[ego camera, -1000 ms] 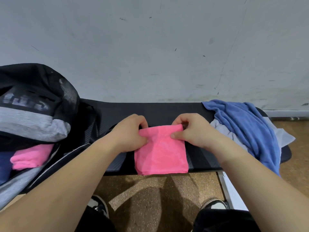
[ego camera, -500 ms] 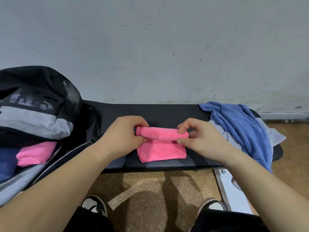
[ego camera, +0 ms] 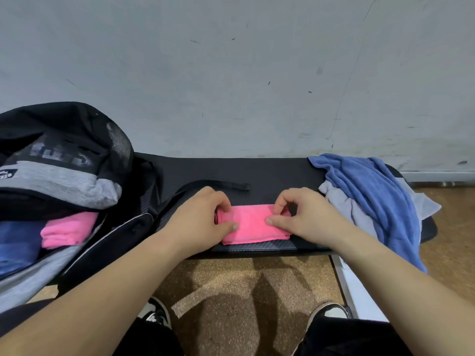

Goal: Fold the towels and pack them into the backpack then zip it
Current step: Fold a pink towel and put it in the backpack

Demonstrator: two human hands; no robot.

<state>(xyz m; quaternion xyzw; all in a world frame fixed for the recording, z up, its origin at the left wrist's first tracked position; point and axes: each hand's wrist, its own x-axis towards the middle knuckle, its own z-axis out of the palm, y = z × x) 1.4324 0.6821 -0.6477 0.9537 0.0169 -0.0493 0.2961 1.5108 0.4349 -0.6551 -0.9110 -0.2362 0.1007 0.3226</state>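
Note:
A pink towel point(ego camera: 253, 224), folded into a small flat rectangle, lies on the black table point(ego camera: 270, 173) near its front edge. My left hand point(ego camera: 203, 219) pinches the towel's left end between thumb and curled fingers. At the right end my right hand point(ego camera: 300, 217) pinches it the same way. The black and grey backpack point(ego camera: 59, 176) stands open at the left. Inside it sit a folded pink towel point(ego camera: 68, 231) and a dark blue one point(ego camera: 18, 242). A crumpled blue towel point(ego camera: 365, 199) lies over a pale grey one point(ego camera: 344, 204) at the table's right end.
A black backpack strap point(ego camera: 221, 185) lies on the table just behind my hands. A grey wall point(ego camera: 231, 73) stands right behind the table. Below the front edge are brown floor point(ego camera: 231, 286), my shoes and a white table leg point(ego camera: 352, 286).
The pink towel's far half was lifted, rolled towards me and laid down, leaving it about half as deep. Both hands stayed at its ends.

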